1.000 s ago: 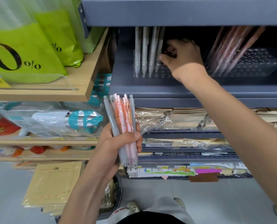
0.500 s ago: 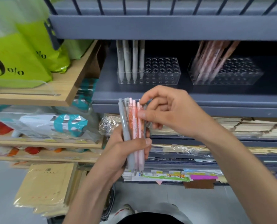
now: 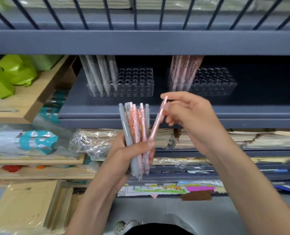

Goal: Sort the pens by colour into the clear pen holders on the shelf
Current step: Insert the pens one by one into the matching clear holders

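Note:
My left hand (image 3: 124, 156) grips a bundle of grey and pink pens (image 3: 135, 131), held upright in front of the grey shelf. My right hand (image 3: 190, 119) pinches the top of one pink pen (image 3: 157, 121), tilted away from the bundle, its lower end still at my left thumb. On the shelf behind, the left clear pen holder (image 3: 134, 82) holds several grey pens (image 3: 100, 73) at its left end. The right clear pen holder (image 3: 213, 82) holds several pink pens (image 3: 183, 72) at its left end.
The grey shelf edge (image 3: 242, 114) runs just behind my hands; another shelf board (image 3: 141, 41) hangs low over the holders. Wrapped paper stacks (image 3: 259, 138) lie below. A wooden shelf (image 3: 27, 102) with green bags (image 3: 13, 72) stands at the left.
My right hand came down from the grey pens' holder to the bundle, took hold of one pink pen and tilted it out to the right. The view tipped upward.

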### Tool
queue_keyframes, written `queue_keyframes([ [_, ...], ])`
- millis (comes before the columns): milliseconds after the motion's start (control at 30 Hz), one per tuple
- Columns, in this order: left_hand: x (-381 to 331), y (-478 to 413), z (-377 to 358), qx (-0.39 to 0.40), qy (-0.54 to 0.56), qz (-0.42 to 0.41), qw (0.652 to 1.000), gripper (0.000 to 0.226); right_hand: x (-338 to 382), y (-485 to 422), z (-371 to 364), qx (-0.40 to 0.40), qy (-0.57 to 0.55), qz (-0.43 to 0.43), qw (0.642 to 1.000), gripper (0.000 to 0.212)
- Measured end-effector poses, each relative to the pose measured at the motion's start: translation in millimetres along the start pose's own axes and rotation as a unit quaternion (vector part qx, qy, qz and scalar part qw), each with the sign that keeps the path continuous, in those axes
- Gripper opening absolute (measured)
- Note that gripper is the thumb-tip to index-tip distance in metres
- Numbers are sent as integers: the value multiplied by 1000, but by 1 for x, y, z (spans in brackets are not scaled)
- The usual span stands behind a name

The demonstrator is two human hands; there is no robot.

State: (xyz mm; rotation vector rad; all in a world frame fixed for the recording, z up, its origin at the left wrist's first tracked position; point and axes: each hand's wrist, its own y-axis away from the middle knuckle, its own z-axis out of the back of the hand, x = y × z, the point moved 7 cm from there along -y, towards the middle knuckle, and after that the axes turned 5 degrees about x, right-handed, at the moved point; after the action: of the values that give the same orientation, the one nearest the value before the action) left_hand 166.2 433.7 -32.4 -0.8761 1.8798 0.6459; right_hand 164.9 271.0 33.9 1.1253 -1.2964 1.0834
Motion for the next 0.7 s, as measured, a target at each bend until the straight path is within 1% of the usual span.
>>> queue_keyframes([
  [67,3,-5,-12,19,6,-8,1000,35,-8,5,7,21,-57,-24,998,18],
  [133,6,-11,-25,37,2,-10,999,33,-12,10,12,61,-94,-39,993,23],
  [200,9,-15,-35,41,-14,-9,999,30,-13,13,20,78,-86,-43,992,29],
  [267,13,-19,-44,37,-8,-10,999,26,-13,14,34,61,-53,-41,996,27],
  [333,16,-23,-52,14,18,-13,1000,25,-13,15,46,41,-29,-34,998,22],
  [367,19,-25,-54,-11,34,-10,999,27,-12,15,50,37,-27,-28,999,21],
  [433,24,-29,-57,-52,65,0,996,29,-10,16,60,26,-43,-10,999,21],
  [500,26,-32,-62,-65,81,-4,995,26,-3,15,79,-16,-68,29,997,20],
  [567,26,-32,-66,-71,81,-14,994,23,10,13,107,-90,-87,88,988,18],
  [600,26,-32,-69,-71,76,-20,994,22,18,13,123,-140,-93,123,978,17],
  [667,27,-31,-74,-69,60,-33,995,20,34,15,151,-242,-102,205,943,18],
  [700,28,-30,-76,-70,55,-39,995,19,41,15,162,-275,-103,240,925,21],
])
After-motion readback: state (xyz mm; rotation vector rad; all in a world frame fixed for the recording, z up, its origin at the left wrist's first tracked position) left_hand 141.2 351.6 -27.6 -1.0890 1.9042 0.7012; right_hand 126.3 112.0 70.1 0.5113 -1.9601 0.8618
